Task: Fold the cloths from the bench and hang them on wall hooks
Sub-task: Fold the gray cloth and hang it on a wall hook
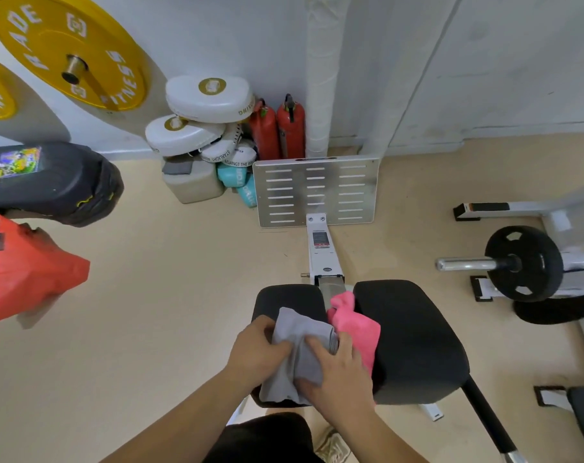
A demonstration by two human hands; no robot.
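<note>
A grey cloth lies rumpled on the left black pad of the bench. My left hand grips its left edge. My right hand grips its right side, thumb and fingers curled over the fabric. A pink cloth lies bunched in the gap between the two pads, just right of the grey one and partly behind my right hand. No wall hooks are in view.
A metal footplate stands beyond the bench. Boxing pads and two red extinguishers sit against the wall. A barbell with a black plate lies right. A red bag hangs left.
</note>
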